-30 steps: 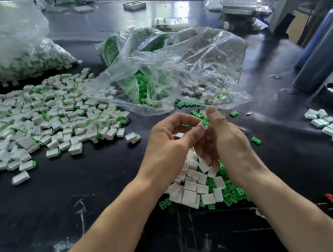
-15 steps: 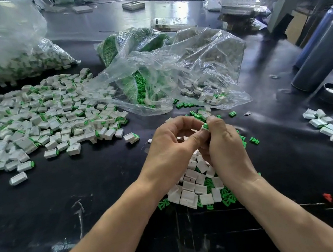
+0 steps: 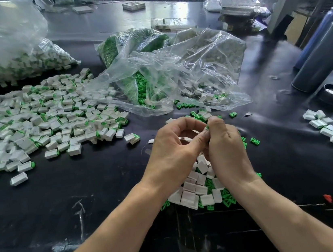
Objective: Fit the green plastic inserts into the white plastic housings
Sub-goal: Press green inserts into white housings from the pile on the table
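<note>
I see left hand (image 3: 173, 152) and right hand (image 3: 224, 145) both pinching one green insert (image 3: 206, 128), loose housings (image 3: 193, 194) at 6 o'clock.

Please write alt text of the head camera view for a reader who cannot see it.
Two bare hands meet above a black table: the right hand pinches a green insert against the left hand. Below them lies a small pile of white housings; a large heap of assembled pieces lies to the left.
</note>
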The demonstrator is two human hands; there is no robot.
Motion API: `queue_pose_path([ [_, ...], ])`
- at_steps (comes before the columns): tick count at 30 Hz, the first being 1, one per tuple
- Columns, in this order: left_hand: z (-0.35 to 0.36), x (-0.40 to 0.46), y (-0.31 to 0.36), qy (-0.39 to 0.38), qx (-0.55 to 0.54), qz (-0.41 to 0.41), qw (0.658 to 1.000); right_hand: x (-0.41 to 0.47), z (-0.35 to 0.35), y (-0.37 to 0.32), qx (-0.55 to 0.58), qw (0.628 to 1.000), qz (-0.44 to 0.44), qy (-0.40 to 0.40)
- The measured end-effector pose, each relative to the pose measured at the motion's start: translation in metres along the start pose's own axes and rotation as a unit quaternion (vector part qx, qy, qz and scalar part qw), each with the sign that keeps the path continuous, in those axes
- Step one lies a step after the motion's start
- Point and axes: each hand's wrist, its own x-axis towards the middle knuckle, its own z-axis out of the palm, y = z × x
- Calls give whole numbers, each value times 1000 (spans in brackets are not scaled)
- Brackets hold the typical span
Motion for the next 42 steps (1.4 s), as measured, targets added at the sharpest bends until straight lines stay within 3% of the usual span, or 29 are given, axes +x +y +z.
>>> queue_pose_path([
  [9, -1, -1, -1, 2, -6, 12, 1000, -1, 1, -3, -27, 998, -21, 46],
  [19, -1, -1, -2, 4, -10, 16, 1000, 0, 3, 1, 6, 999, -38, 34],
  [26, -5, 1, -1, 12, -25, 10, 1000, 2, 0, 0, 27, 999, -4, 27],
  [35, -36, 14, -9, 75, 116, -6, 990, 16, -26, 6, -72, 993, -58, 67],
  [42, -68, 22, -11, 157, 345, -36, 925, 29, -47, 10, -141, 985, -44, 85],
])
